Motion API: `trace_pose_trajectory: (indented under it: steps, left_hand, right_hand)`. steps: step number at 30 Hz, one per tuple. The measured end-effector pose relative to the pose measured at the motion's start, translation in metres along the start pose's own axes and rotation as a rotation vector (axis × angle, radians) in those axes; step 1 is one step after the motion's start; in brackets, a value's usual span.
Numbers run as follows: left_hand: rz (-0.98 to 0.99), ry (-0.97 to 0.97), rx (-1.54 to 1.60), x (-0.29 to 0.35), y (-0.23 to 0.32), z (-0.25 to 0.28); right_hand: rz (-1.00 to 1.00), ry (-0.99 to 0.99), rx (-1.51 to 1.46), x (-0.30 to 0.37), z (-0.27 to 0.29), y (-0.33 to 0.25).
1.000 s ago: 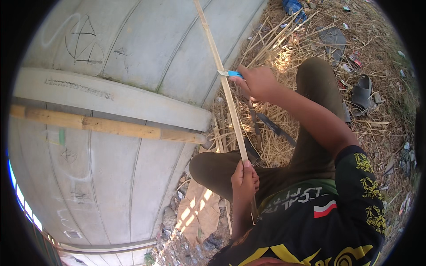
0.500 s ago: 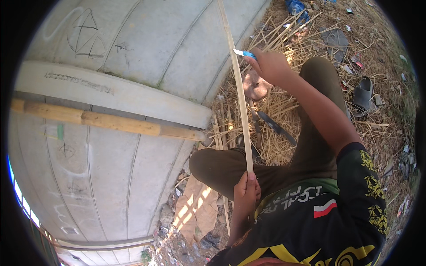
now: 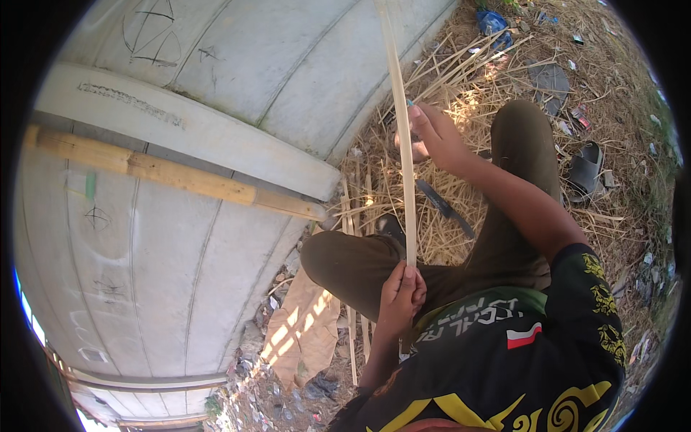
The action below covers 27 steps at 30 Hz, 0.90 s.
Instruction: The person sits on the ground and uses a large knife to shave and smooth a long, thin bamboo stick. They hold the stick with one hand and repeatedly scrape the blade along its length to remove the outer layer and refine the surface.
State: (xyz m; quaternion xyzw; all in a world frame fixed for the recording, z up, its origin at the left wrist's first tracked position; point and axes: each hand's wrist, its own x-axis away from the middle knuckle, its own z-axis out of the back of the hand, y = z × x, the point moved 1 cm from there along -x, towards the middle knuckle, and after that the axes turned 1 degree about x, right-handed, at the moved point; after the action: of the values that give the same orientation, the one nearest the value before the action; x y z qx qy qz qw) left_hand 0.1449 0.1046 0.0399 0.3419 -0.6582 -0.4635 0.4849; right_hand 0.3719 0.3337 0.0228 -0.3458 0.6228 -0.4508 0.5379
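A long, pale bamboo strip [image 3: 402, 137] runs from near my lap up past the top edge of the view. My left hand [image 3: 402, 294] is closed round its lower end, thumb on top. Farther up, my right hand [image 3: 440, 140] is closed beside the strip's right side, gripping a small blue-handled cutter knife [image 3: 410, 104]. Only a bit of its handle shows; fingers and strip hide the rest, and contact between blade and strip cannot be made out. A dark-bladed knife [image 3: 445, 207] lies on the shavings between my legs.
At the left stands a concrete panel wall [image 3: 173, 266] with a bamboo pole [image 3: 144, 165] along it. Straw-like shavings [image 3: 450, 248] cover the ground. A grey sandal [image 3: 586, 171] and a blue plastic bag [image 3: 491, 23] lie to the right, brown cardboard [image 3: 306, 335] near my left knee.
My right hand has come down along the strip toward me with the cutter knife, whose blade is now hidden. My left hand keeps its hold; the whole view has shifted slightly.
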Motion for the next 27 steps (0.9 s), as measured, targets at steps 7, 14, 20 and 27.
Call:
trace_pose_trajectory:
  steps: [7,14,20,27]
  left_hand:
    - [0.059,-0.074,0.386,-0.076,0.002,-0.004]
    - [0.024,-0.101,0.499,-0.075,-0.003,0.003]
    - [0.047,-0.139,0.311,-0.069,-0.007,0.006]
    - [0.123,-0.222,0.401,-0.014,-0.006,0.010]
  right_hand:
    - [-0.569,-0.385,-0.598,0.025,-0.014,-0.033]
    - [-0.590,-0.557,-0.602,0.033,-0.014,-0.034]
    - [-0.558,-0.442,-0.633,0.026,-0.014,-0.028]
    - [-0.495,-0.348,-0.719,0.008,0.012,-0.023]
